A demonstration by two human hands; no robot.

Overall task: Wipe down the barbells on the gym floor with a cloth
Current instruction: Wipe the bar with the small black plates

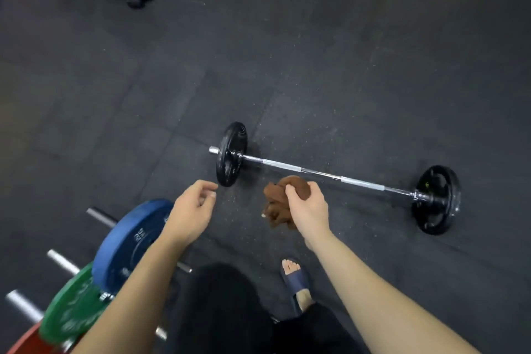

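A blue plate (129,241) stands at the left. The left hand (191,211) hangs with fingers (206,187) loosely curled, holding nothing. The right hand (309,208) grips the brown cloth (275,210) in its fingers, near the barbell (321,174) on the floor (287,66)

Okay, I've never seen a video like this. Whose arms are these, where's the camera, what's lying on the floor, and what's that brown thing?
There is no machine here. There is one picture, taken by a wide-angle camera worn on a person's head and looking down, so the two bare arms are that person's own. The right hand grips a crumpled brown cloth. The left hand holds nothing, its fingers loosely curled. On the dark rubber floor ahead lies a barbell with a chrome shaft and a black plate at each end. At lower left are more bars, carrying a blue plate, a green plate and a red plate. The person's sandalled foot shows below.
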